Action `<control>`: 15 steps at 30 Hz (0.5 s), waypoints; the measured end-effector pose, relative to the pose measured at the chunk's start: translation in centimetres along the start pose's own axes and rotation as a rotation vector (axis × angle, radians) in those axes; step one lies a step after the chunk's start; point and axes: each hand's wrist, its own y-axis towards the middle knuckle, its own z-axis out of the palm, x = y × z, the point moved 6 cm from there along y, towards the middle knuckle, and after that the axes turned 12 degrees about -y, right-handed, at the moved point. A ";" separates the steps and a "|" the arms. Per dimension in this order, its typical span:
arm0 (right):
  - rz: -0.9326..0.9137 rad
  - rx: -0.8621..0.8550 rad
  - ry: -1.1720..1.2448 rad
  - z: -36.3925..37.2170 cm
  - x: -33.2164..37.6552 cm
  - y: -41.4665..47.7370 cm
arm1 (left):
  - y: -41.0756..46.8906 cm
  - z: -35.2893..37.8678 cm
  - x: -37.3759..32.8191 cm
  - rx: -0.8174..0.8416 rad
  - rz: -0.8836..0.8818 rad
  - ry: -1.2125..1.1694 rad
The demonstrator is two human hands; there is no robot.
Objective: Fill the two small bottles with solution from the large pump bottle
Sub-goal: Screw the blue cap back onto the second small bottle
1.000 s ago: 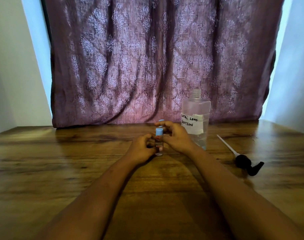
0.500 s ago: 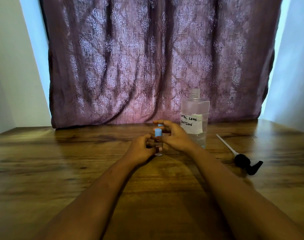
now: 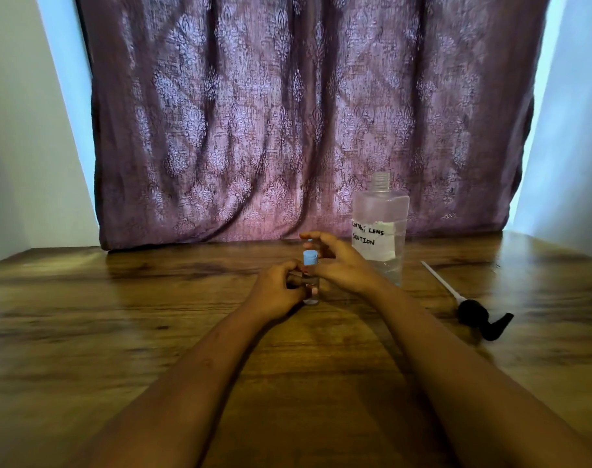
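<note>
A small clear bottle (image 3: pixel 311 292) with a blue cap (image 3: pixel 310 257) stands on the wooden table (image 3: pixel 153 332) at the centre. My left hand (image 3: pixel 276 292) grips its body from the left. My right hand (image 3: pixel 342 265) arches over its top, with thumb and fingers curled round the blue cap. A sliver of a second blue cap (image 3: pixel 310 241) shows behind my right fingers; the rest of that bottle is hidden. The large clear bottle (image 3: pixel 380 228), labelled "contact lens solution", stands open-necked just right of my right hand. Its black pump head (image 3: pixel 480 319) lies on the table.
A purple patterned curtain (image 3: pixel 288 113) hangs along the table's far edge, close behind the bottles. The pump's white dip tube (image 3: pixel 439 282) points toward the large bottle. Pale walls stand at both sides.
Both hands stay at the small bottle, with only slight finger movement at the cap. The large bottle and pump have not moved.
</note>
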 end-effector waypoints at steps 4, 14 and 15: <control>-0.031 -0.044 -0.020 0.0 0.1 0.1 | 0.0 0.0 0.1 -0.002 -0.025 -0.043; 0.000 -0.212 -0.087 -1.5 -0.1 0.0 | -0.4 0.1 -0.5 -0.002 -0.038 -0.051; 0.003 -0.167 -0.078 -1.2 0.0 0.0 | -0.3 0.0 -0.5 -0.009 -0.030 -0.037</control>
